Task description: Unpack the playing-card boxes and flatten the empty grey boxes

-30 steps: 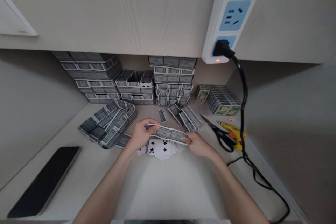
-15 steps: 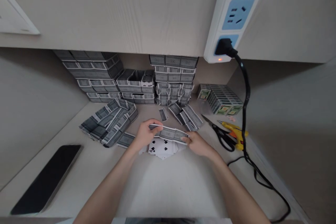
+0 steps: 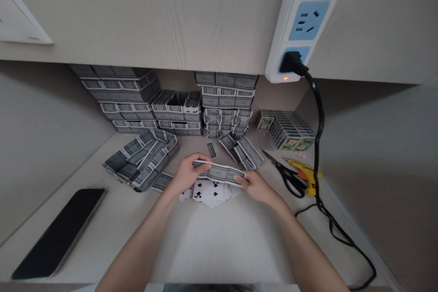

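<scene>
A strip of joined playing cards (image 3: 221,173), grey patterned backs toward me, is held level between both hands. My left hand (image 3: 186,174) pinches its left end, thumb on the near face. At the other end, my right hand (image 3: 256,185) grips it between thumb and fingers. Below the strip lies a loose pile of face-up playing cards (image 3: 208,193), a four of spades on top. Left of the hands is a folded chain of card strips (image 3: 143,159). Behind them sit a single face-down card (image 3: 212,149) and a few folded card pieces (image 3: 244,151).
Stacked walls of folded cards (image 3: 227,100) stand at the back. Right of them are card boxes (image 3: 290,128), scissors (image 3: 290,178) and a yellow glue gun (image 3: 310,175). A black cable (image 3: 318,137) hangs from the power strip (image 3: 301,32). A black phone-like slab (image 3: 61,232) lies left.
The hands and card strip have barely moved. A red-marked card at the left of the face-up pile shows more clearly beside my left wrist.
</scene>
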Demonstrator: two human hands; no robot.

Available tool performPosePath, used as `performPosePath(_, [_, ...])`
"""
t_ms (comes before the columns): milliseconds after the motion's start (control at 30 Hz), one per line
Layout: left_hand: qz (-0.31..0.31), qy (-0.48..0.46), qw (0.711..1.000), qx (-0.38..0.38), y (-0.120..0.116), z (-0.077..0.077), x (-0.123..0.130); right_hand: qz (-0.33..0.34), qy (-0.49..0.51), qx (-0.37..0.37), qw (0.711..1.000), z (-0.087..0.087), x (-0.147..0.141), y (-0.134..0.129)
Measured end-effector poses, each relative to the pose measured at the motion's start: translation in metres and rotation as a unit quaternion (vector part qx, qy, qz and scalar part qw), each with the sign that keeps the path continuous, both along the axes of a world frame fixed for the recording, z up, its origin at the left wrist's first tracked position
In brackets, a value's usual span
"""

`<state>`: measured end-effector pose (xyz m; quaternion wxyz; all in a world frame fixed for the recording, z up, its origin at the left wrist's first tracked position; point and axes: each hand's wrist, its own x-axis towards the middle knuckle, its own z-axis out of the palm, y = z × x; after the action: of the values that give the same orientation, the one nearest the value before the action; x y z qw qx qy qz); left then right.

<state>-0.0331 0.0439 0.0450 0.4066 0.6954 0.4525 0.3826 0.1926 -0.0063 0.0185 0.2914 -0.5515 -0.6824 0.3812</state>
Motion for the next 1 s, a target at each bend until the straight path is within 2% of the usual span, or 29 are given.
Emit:
performPosePath(167, [-0.017,-0.015,1.0,-0.017,0.001,0.007,-0.001,-0.023,0.139,-0.028,0.99,-0.003,-0.008,0.001])
performPosePath(233, [-0.031,-0.009,0.999,-0.036,0.0,0.006,-0.001,-0.031,0.195,-0.041,0.98,-0.004,-0.01,0.003])
performPosePath(333, [-0.015,0.017,0.998,-0.055,0.0,0.002,0.001,-0.036,0.236,-0.05,0.97,-0.004,-0.01,0.004])
performPosePath(500, [-0.003,0.031,0.998,-0.05,0.0,-0.003,0.002,-0.027,0.259,-0.061,0.964,-0.003,-0.008,0.005])
performPosePath(833, [0.007,0.049,0.998,-0.04,-0.001,0.001,0.005,-0.029,0.257,-0.071,0.963,-0.003,-0.009,0.005])
performPosePath(1000, [-0.001,0.042,0.998,-0.042,-0.003,-0.003,0.009,-0.024,0.261,-0.075,0.962,-0.004,-0.01,0.004])
